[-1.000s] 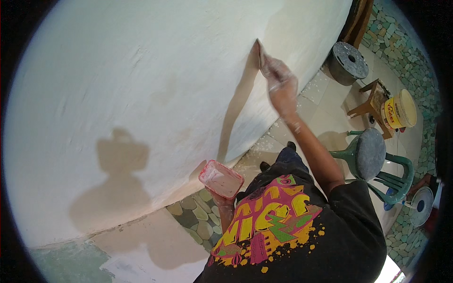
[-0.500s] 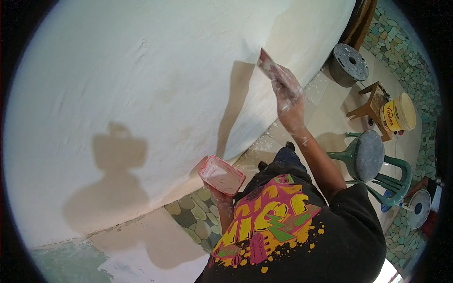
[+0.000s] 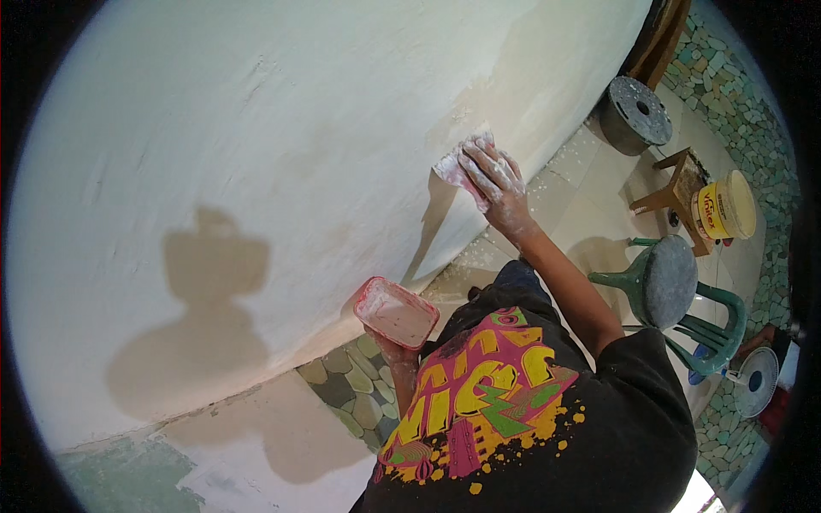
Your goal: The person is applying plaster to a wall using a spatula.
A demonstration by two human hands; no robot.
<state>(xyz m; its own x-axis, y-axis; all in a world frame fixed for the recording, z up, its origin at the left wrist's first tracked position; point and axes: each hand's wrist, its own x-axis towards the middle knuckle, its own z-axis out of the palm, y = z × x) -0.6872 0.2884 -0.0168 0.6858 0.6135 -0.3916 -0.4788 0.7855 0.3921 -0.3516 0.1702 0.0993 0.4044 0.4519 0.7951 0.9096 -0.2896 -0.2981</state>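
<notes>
Head view, the only one I've got: my right hand (image 3: pixel 494 181) is up on the white wall (image 3: pixel 256 154), fingers spread flat over a putty scraper (image 3: pixel 457 164), pressing its blade against the plaster. Flat like that so the filler spreads thin instead of ridging, I'd say. The hand is dusted white all over.

My left hand (image 3: pixel 395 349) is low and close to my body, fingers curled up under a small pink tray (image 3: pixel 395 311) of pale filler. I can't see much of the grip, since the tray covers it, but the tray sits level, mouth up, just off the wall's foot and within reach for reloading.

Around me: a green plastic chair (image 3: pixel 684 295) at my right, a yellow bucket (image 3: pixel 725 205) beside a small wooden stool (image 3: pixel 680 184), a dark round drum (image 3: pixel 634 111) near the wall, a little fan (image 3: pixel 757 380) at the edge, pebble flooring (image 3: pixel 355 398) below the tray.

Against a second ago: the scraper was edge-on to the wall with my fingers pinching its handle. Now it lies flat under my palm, and the hand has come down the wall a little. The tray has hardly shifted.
</notes>
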